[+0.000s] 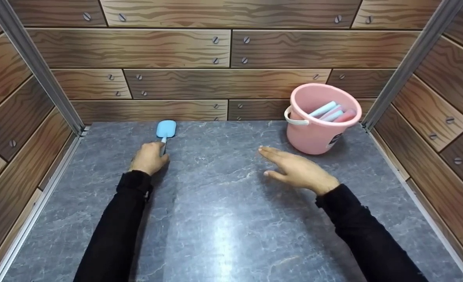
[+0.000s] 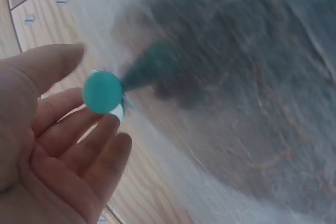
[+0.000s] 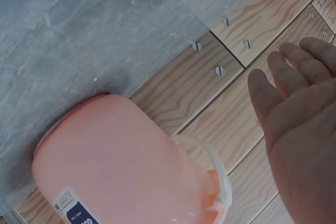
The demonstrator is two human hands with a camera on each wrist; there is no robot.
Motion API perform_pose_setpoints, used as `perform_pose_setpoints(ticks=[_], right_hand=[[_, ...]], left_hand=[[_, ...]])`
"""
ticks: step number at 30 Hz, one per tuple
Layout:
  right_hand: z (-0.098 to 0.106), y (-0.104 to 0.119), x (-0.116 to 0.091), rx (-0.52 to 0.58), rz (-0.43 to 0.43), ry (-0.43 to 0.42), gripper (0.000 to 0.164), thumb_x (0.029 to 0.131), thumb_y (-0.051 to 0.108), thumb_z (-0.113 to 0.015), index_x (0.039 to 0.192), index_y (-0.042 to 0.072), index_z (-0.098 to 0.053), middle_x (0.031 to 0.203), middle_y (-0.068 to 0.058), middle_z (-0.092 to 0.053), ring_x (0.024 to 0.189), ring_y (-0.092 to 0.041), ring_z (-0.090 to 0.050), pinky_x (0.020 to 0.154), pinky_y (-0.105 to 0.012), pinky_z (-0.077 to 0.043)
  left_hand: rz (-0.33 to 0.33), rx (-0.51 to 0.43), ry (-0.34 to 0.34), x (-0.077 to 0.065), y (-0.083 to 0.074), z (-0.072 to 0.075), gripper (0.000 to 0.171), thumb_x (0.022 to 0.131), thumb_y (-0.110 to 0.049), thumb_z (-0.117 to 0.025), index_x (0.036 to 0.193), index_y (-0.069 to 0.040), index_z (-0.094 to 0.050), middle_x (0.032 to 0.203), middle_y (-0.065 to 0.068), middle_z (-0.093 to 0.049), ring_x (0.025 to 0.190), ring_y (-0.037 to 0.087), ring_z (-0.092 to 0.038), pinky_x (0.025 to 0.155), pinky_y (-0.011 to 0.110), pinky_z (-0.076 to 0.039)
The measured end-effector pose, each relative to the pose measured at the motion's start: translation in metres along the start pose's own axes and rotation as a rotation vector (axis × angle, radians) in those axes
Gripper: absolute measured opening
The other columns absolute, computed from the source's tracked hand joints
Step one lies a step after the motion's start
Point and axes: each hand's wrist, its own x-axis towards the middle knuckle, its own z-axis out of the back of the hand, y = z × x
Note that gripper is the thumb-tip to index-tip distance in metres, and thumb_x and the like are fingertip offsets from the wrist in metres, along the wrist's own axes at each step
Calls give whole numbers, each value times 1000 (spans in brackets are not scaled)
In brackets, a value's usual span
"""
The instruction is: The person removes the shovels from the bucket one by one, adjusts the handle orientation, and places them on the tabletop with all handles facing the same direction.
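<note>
A spatula with a light blue blade lies toward the back left of the grey table. My left hand is at its handle, fingers on one side and thumb on the other. In the left wrist view, the round teal handle end sits by the loosely bent fingers, and a gap separates it from the thumb. Over the table, left of a pink bucket, my right hand holds nothing, its fingers extended. The right wrist view shows that hand apart from the bucket.
Several light blue and pink stick-like things stand in the bucket, whose white handle hangs on its left side. Wood-patterned walls with metal corner strips enclose the grey marbled table at the back and both sides.
</note>
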Motion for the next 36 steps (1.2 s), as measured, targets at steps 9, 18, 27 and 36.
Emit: perform_pose_setpoints(ticks=[9, 18, 27, 36], right_hand=[[24, -1, 0, -55, -55, -94, 75, 116, 37, -75, 179, 6, -47, 184, -20, -50, 173, -41, -50, 142, -63, -43], [49, -9, 2, -132, -145, -182, 75, 117, 37, -72, 179, 3, -46, 185, -22, -49, 172, -45, -50, 141, -66, -43], [73, -24, 4, -45, -177, -256, 71, 117, 28, -71, 177, 0, -47, 182, -27, -51, 171, -47, -50, 145, -64, -37], [95, -34, 5, -32, -232, -242, 68, 118, 28, -70, 175, -3, -48, 179, -33, -52, 170, -51, -49, 145, -66, -35]], left_hand=[[-29, 8, -38, -4, -25, -3, 59, 118, -25, -68, 169, 3, -58, 169, 30, -64, 155, 52, -65, 128, 69, -56], [-157, 43, -138, -10, -53, -10, 64, 115, -30, -74, 166, 4, -60, 169, 27, -66, 156, 49, -66, 130, 66, -56], [-270, 121, -139, -17, -80, -17, 75, 115, -47, -70, 173, -2, -55, 176, 21, -62, 164, 44, -60, 140, 70, -43], [-400, 144, -101, -26, -104, -21, 76, 119, -56, -61, 178, -10, -50, 183, 14, -55, 171, 38, -53, 144, 65, -39]])
